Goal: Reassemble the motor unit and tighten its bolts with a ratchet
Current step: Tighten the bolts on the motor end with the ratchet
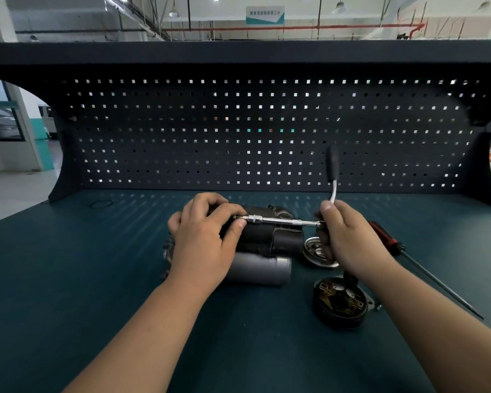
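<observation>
Long axis: extension [284,221] lay level, left-right, over motor [284,242]. Socket end pinched by left hand [201,236] fingers; right hand [343,236] fingers curled round ratchet [332,165] head, handle upright.

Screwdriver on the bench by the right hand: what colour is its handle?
The screwdriver handle is red with black, best seen in the head view.

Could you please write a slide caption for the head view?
Left hand grips the motor unit while right hand holds the ratchet against it.
</observation>
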### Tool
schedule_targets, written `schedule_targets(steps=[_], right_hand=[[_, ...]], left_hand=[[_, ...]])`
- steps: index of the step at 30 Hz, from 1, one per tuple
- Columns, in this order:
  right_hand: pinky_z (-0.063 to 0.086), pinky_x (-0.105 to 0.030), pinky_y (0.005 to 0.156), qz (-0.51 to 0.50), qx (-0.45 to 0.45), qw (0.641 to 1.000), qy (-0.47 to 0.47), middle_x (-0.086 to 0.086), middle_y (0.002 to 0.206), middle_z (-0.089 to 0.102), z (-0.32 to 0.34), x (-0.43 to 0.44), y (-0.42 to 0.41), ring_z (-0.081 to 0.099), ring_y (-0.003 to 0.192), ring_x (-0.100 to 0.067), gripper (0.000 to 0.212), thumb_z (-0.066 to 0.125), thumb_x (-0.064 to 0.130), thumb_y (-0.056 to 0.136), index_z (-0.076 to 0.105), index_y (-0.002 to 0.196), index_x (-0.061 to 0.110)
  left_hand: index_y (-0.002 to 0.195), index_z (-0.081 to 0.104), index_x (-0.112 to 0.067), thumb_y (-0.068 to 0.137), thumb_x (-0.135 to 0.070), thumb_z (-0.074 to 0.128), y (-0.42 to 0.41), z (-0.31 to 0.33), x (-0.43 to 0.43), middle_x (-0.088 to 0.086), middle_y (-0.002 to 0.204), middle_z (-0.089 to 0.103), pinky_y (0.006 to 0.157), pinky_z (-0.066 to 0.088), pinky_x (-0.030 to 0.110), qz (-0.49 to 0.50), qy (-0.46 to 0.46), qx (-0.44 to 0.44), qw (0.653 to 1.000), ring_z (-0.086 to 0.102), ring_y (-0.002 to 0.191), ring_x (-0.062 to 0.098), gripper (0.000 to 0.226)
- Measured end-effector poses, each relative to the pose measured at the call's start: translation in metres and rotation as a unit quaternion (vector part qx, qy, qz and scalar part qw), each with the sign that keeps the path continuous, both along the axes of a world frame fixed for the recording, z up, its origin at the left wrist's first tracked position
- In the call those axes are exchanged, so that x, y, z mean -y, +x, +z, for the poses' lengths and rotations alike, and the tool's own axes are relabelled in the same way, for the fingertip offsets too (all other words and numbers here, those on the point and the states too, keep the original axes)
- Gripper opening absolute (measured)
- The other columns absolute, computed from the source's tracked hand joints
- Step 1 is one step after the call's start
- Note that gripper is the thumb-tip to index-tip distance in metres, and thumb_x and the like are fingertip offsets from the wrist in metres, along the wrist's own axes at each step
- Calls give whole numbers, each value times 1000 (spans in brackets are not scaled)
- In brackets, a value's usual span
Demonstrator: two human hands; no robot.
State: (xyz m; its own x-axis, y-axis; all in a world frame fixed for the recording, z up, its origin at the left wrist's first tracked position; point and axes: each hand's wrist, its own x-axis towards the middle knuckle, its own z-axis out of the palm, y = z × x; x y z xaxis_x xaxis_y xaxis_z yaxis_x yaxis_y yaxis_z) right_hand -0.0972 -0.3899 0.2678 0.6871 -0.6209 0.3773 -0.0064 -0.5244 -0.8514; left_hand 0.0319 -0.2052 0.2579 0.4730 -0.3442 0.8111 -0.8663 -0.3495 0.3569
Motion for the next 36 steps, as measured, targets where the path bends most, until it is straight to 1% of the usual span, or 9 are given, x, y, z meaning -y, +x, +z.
schedule_targets(steps=[4,11,16,19,23,26,30,33,36], right_hand=[[34,-20,55,-26,2,976,-214,10,68,52,-13,6,-7,52,62,-1,10,39,43,90,38,94,33],[36,-31,61,-26,42,964,-263,16,74,53,-14,4,-8,54,65,-6,22,38,41,87,36,103,26],[36,-33,55,-29,10,988,-152,11,60,53,-7,3,-1,48,54,-1,19,34,47,91,45,86,32],[31,-28,49,3,7,1000,13,10,47,41,2,6,6,37,42,-10,32,38,45,95,54,84,20],[22,-18,36,67,-27,965,251,1,43,31,11,3,9,22,31,-15,32,39,38,99,46,79,14],[22,-17,35,67,-60,954,285,2,42,33,11,0,8,23,29,-14,32,38,42,100,44,79,17],[27,-23,37,43,-47,970,233,1,44,36,10,-2,9,29,32,-15,37,37,45,99,45,78,16],[36,-24,43,-33,14,998,61,5,50,42,0,-6,9,38,38,-7,40,38,43,98,47,75,12],[35,-11,44,-38,101,990,-94,9,56,45,-13,-8,2,44,46,1,19,43,30,97,44,80,21]], left_hand=[[97,69,-30,84,-35,56,1,0,0,-15,105,43,92,13,26,-1,0,2,1000,47,106,15,19],[98,69,-30,85,-34,59,2,0,0,-17,105,41,91,13,25,-6,-5,6,1000,44,102,9,17],[105,65,-33,85,-37,53,2,0,-1,-17,106,41,91,13,24,-1,17,2,1000,45,105,11,23],[103,65,-32,86,-35,56,1,0,-2,-15,107,41,92,14,27,-3,20,1,1000,45,106,14,20],[100,68,-31,88,-28,63,0,0,-2,-15,108,42,93,14,28,-2,17,-5,1000,44,107,15,13],[98,68,-32,88,-30,62,-1,1,-2,-15,107,42,92,14,28,-1,15,-7,1000,45,108,14,11],[97,68,-32,87,-29,64,0,0,-1,-16,106,43,92,13,26,-1,7,-5,1000,45,107,13,11],[96,69,-32,86,-34,61,0,1,-1,-15,105,44,90,13,24,-2,3,-9,1000,45,106,12,13],[96,69,-32,87,-32,63,0,1,-1,-16,105,44,89,12,22,-5,2,-5,1000,43,105,9,11]])
